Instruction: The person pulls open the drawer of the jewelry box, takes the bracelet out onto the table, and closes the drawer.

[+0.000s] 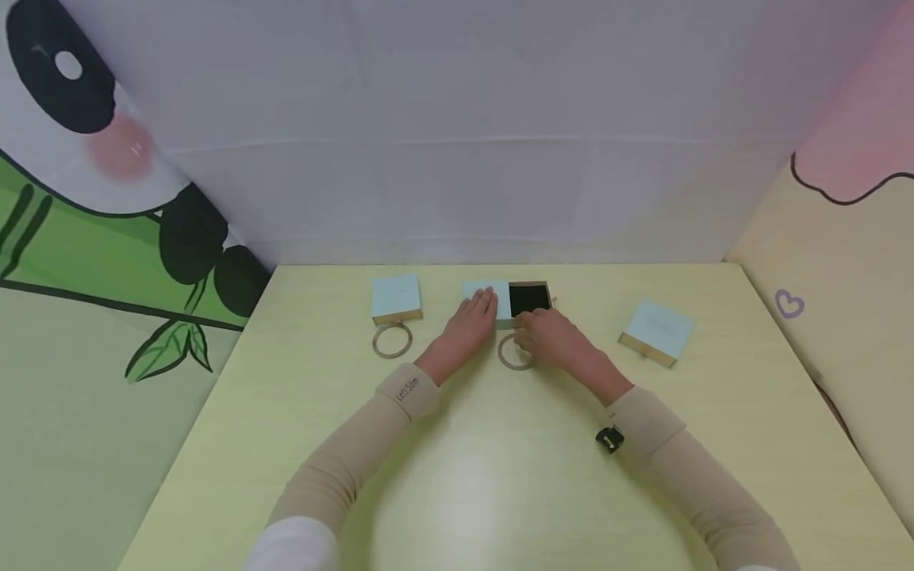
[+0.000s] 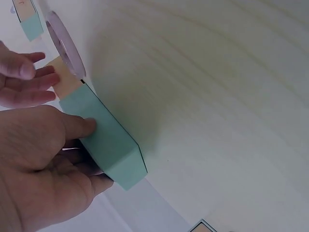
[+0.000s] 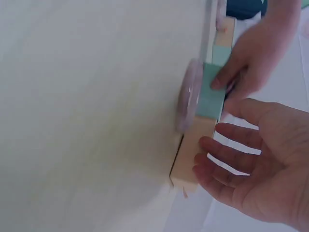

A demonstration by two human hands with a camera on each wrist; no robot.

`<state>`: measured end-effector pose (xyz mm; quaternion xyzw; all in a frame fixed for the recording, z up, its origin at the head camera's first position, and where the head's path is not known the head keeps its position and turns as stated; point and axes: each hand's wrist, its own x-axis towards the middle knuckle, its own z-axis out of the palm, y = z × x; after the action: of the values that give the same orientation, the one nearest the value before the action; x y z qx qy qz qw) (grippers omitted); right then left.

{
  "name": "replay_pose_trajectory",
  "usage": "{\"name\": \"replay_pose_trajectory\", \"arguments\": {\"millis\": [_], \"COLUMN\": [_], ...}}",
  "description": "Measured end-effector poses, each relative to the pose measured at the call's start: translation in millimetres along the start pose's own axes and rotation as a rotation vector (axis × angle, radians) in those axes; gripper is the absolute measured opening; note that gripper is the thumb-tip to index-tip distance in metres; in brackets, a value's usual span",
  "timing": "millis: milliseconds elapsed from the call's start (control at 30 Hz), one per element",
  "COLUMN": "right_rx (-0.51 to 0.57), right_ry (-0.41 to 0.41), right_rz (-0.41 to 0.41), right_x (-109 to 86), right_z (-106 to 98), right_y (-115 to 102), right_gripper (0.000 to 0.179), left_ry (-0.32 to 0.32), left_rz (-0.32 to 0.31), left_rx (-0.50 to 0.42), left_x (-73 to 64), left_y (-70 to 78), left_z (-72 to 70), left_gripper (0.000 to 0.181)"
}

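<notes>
A light blue sliding box (image 1: 503, 300) lies near the back middle of the table, its drawer (image 1: 530, 298) pulled out to the right and showing a black lining. My left hand (image 1: 464, 321) holds the blue sleeve, with the thumb (image 2: 84, 126) on its front side and the other fingers over the top and back. Beside the drawer, my right hand (image 1: 557, 341) has loosely bent fingers, their tips (image 3: 200, 169) right at the drawer's tan side. A pale ring-shaped bangle (image 1: 508, 365) lies in front of the box, partly covered by the right hand in the head view.
To the left lies another blue box (image 1: 397, 297), closed, with a second bangle (image 1: 392, 356) in front of it. A third blue box (image 1: 660, 329) sits angled at the right. A white cloth wall (image 1: 457, 198) stands behind the table (image 1: 457, 492).
</notes>
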<state>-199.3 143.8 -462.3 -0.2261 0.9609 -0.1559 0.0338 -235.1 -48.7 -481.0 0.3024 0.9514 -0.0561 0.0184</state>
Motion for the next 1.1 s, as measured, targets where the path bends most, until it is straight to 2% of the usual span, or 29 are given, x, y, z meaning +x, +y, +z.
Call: {"name": "replay_pose_trajectory", "arguments": {"millis": [100, 300, 400, 533, 633, 767, 967, 1100], "right_rx": [0.06, 0.092, 0.1, 0.103, 0.074, 0.048, 0.092, 0.11], "right_ry": [0.07, 0.143, 0.138, 0.077, 0.038, 0.026, 0.029, 0.059], "right_rz": [0.059, 0.173, 0.218, 0.262, 0.258, 0.239, 0.241, 0.239], "right_x": [4.7, 11.8, 14.1, 18.1, 21.9, 26.3, 29.7, 33.3], "right_z": [-9.9, -20.8, -23.6, -24.9, -23.3, -20.6, -17.8, -12.7], "right_y": [10.9, 37.4, 46.5, 54.0, 59.1, 62.6, 62.9, 65.7], "right_gripper": [0.032, 0.034, 0.035, 0.037, 0.035, 0.031, 0.031, 0.03], "left_ry": [0.003, 0.008, 0.003, 0.006, 0.011, 0.012, -0.011, -0.017], "left_rz": [-0.003, 0.009, 0.013, 0.015, 0.015, 0.014, 0.004, -0.007], "left_rx": [0.002, -0.01, -0.011, 0.002, 0.009, 0.017, 0.021, 0.014], "left_x": [0.4, 0.8, 0.4, -0.5, -1.1, -1.0, -0.5, -0.4], "left_y": [-1.6, -3.4, -3.5, -3.1, -2.4, -1.5, 0.1, 1.4], "left_z": [0.7, 2.4, 3.7, 4.2, 3.1, 2.0, 1.0, 1.2], "left_gripper": [0.052, 0.05, 0.05, 0.05, 0.05, 0.051, 0.051, 0.051]}}
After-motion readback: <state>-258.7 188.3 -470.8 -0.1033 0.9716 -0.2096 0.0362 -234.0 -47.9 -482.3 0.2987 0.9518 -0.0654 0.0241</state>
